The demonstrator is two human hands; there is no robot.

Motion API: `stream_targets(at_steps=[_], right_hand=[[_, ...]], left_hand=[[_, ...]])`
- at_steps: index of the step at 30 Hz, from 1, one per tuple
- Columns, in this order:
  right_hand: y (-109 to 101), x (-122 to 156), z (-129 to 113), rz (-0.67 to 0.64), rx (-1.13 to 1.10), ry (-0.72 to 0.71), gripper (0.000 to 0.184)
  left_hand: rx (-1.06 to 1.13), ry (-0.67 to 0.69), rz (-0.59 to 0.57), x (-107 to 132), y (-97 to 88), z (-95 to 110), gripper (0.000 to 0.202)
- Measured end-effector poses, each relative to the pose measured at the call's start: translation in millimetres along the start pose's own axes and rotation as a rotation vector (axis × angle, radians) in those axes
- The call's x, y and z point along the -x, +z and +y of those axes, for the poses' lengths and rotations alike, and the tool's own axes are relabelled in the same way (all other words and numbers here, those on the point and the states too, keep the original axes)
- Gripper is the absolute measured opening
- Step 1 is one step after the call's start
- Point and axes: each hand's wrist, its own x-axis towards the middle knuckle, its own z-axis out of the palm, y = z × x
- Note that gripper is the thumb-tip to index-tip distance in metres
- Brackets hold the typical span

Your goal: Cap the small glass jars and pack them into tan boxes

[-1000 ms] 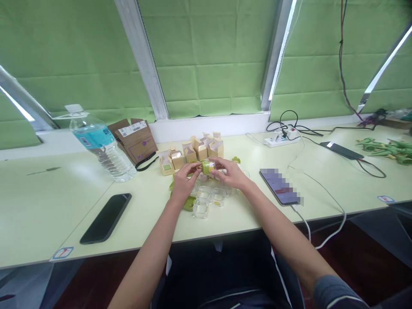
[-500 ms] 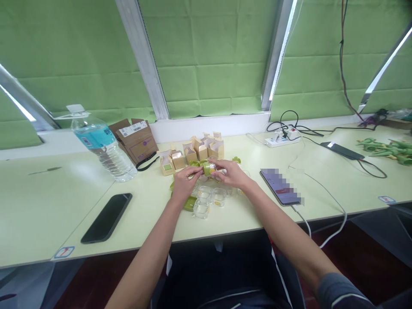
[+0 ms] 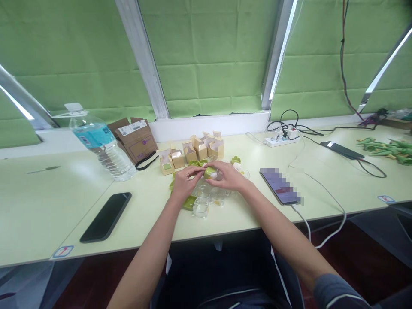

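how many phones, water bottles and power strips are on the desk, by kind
phones: 3 (black phone, phone with lit screen, dark phone far right)
water bottles: 1 (water bottle)
power strips: 1 (white power strip)
total: 5

Both forearms are bare from the wrists back toward the elbows. A grey-blue sleeve (image 3: pixel 334 292) covers the right upper arm, nearer the wearer than the counter (image 3: pixel 38 206). Below the counter's near edge shows dark clothing (image 3: pixel 225 274) with a thin white stripe.
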Motion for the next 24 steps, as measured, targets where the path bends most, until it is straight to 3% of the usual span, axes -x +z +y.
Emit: stream_targets(at_steps=[6, 15, 24], right_hand=[[-2, -1, 1, 0.029, -0.008, 0.034, 0.038], [0, 0, 4, 0.06, -0.013, 0.058, 0.036], [-4, 1, 2, -0.006, -0.042, 0.049, 0.045]], left_hand=[[0.057, -0.024, 0.026, -1, 2.3, 5, 0.018], [0.028, 0.059, 0.036, -1, 3.4, 13, 0.014], [-0.061, 0.086, 0.031, -1, -0.1, 6, 0.018]])
